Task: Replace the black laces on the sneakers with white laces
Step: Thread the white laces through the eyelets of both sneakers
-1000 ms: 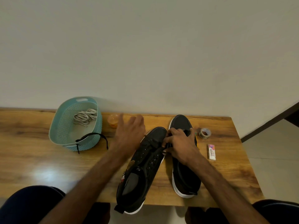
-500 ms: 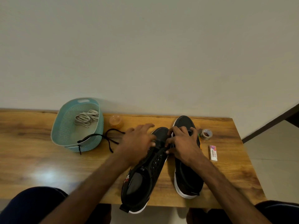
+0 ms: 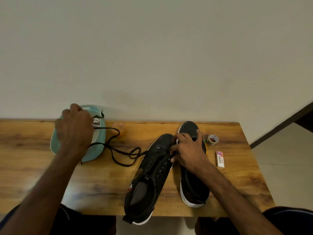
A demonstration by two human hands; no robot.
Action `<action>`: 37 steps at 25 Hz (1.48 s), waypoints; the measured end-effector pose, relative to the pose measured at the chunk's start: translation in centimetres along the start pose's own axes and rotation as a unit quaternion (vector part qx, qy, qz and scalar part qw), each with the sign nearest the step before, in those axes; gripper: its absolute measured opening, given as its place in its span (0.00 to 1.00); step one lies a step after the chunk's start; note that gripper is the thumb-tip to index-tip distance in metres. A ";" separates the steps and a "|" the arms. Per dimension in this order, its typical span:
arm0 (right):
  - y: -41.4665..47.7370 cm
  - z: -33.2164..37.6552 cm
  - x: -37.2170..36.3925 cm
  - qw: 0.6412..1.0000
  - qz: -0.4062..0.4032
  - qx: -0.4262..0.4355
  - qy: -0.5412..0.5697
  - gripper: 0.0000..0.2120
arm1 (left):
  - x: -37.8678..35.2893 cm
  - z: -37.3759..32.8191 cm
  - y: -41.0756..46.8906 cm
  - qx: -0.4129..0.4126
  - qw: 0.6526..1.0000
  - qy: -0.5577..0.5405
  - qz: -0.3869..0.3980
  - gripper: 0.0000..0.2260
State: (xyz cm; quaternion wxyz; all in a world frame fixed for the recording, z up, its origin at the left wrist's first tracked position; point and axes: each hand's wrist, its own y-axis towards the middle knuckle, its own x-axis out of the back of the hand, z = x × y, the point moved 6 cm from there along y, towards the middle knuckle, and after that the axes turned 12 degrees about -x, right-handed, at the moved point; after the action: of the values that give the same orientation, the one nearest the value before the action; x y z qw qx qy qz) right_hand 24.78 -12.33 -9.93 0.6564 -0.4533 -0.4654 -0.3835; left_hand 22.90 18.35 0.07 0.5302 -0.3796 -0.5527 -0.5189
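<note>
Two black sneakers with white soles lie on the wooden table [image 3: 101,184], toes pointing to the wall: the left sneaker [image 3: 149,175], its eyelets bare, and the right sneaker [image 3: 193,189]. My right hand [image 3: 189,151] lies across both toes, thumb and forefinger pinching the left sneaker's edge. A black lace [image 3: 118,151] trails in loops from that sneaker to the teal basket [image 3: 96,150]. My left hand [image 3: 74,131] is over the basket, fingers curled on the lace. White laces [image 3: 96,122] show in the basket beside the hand.
A small orange container [image 3: 119,128] stands behind the lace near the wall. A tape roll [image 3: 212,140] and a small eraser box [image 3: 220,159] lie right of the sneakers. The table's right edge is close by, and my knees sit under the front edge.
My left hand went from the left sneaker's toe to the basket, drawing the black lace out across the table. My right hand stayed on the sneakers.
</note>
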 end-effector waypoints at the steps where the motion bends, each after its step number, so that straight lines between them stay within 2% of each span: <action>1: 0.1 0.0 -0.1 1.000 0.007 0.002 0.006 0.10 | -0.6 0.0 -0.1 0.002 0.999 -0.002 0.033 0.08; 3: 0.2 0.2 -0.3 0.998 0.023 0.006 0.051 0.10 | -2.5 -3.3 -0.8 -0.060 0.993 -0.027 0.102 0.10; 5: 0.3 0.6 -0.4 0.991 0.035 0.000 0.132 0.09 | -3.7 -7.3 -1.7 -0.134 0.982 -0.060 0.116 0.12; 6: 0.2 1.0 -0.4 0.988 0.037 -0.003 0.150 0.09 | -4.3 -8.8 -2.1 -0.148 0.977 -0.096 0.117 0.14; 8: -0.2 1.9 -1.0 0.990 0.040 -0.005 0.135 0.11 | -6.3 -10.9 -3.1 -0.145 0.952 -0.210 0.168 0.18; 10: -0.6 2.6 -1.6 0.992 0.033 -0.009 0.120 0.12 | -8.0 -12.6 -4.4 -0.147 0.916 -0.292 0.233 0.15; 13: -0.5 2.6 -1.8 0.984 -0.006 -0.030 0.175 0.12 | -8.6 -13.5 -4.9 -0.188 0.922 -0.252 0.226 0.13; 16: -0.5 3.0 -1.7 0.964 -0.073 -0.021 0.255 0.06 | -9.0 -13.4 -5.0 -0.164 0.910 -0.296 0.240 0.19; 18: -0.4 2.8 -2.1 0.959 -0.093 -0.026 0.266 0.07 | -8.9 -13.9 -5.7 -0.148 0.904 -0.314 0.248 0.23; 20: -0.4 2.9 -2.8 0.965 -0.086 -0.030 0.245 0.10 | -8.9 -14.5 -6.8 -0.137 0.921 -0.276 0.239 0.24; 21: -0.3 3.0 -3.0 0.958 -0.085 -0.038 0.273 0.09 | -8.9 -14.7 -7.4 -0.130 0.931 -0.257 0.226 0.25; 22: -0.2 2.9 -2.7 0.931 -0.082 -0.062 0.351 0.08 | -8.9 -14.8 -7.9 -0.124 0.939 -0.244 0.210 0.26; 23: 0.0 2.3 -2.1 0.877 -0.073 -0.103 0.464 0.07 | -9.0 -14.9 -8.3 -0.119 0.944 -0.235 0.196 0.27; 25: 0.4 0.4 0.2 0.705 -0.066 -0.177 0.684 0.08 | -9.4 -14.9 -8.7 -0.106 0.954 -0.224 0.171 0.28; 26: 0.4 -0.7 1.8 0.622 -0.078 -0.186 0.756 0.08 | -9.6 -14.9 -9.0 -0.102 0.958 -0.217 0.159 0.28; 27: 0.1 -2.0 3.5 0.579 -0.102 -0.181 0.789 0.06 | -9.8 -15.2 -9.2 -0.101 0.961 -0.211 0.151 0.28; 28: -0.4 -3.2 5.0 0.610 -0.146 -0.163 0.762 0.04 | -10.2 -15.5 -9.4 -0.103 0.961 -0.211 0.148 0.28; 29: -0.7 -3.3 6.3 0.711 -0.186 -0.130 0.665 0.04 | -10.7 -15.6 -9.7 -0.100 0.957 -0.226 0.150 0.29; 30: -0.9 -2.1 6.5 0.830 -0.202 -0.086 0.513 0.05 | -11.1 -15.7 -10.0 -0.094 0.951 -0.251 0.154 0.30; 31: -1.0 -0.3 5.0 0.921 -0.176 -0.034 0.345 0.06 | -11.5 -15.8 -10.2 -0.087 0.943 -0.281 0.155 0.29; 32: -0.8 1.5 2.6 0.973 -0.121 0.003 0.195 0.08 | -11.7 -15.7 -10.2 -0.083 0.937 -0.306 0.148 0.28; 33: -0.8 2.9 -0.1 0.994 -0.063 0.024 0.090 0.10 | -11.7 -15.6 -10.2 -0.081 0.933 -0.321 0.143 0.27; 34: -1.0 3.8 -2.1 0.999 -0.030 0.029 0.028 0.12 | -11.7 -15.6 -10.2 -0.081 0.932 -0.327 0.138 0.27; 35: -1.0 4.1 -2.9 0.999 -0.022 0.021 0.010 0.12 | -11.8 -15.5 -10.2 -0.080 0.932 -0.328 0.135 0.27; 37: -0.6 3.3 -2.0 0.997 -0.056 -0.013 0.055 0.08 | -11.9 -15.6 -10.3 -0.074 0.934 -0.324 0.132 0.28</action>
State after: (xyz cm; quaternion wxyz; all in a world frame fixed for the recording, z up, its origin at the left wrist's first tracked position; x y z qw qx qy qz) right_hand 22.78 -9.20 -11.14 0.6526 -0.4130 -0.4486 -0.4497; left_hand 17.68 2.84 -14.88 0.3564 -0.6346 -0.5997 -0.3326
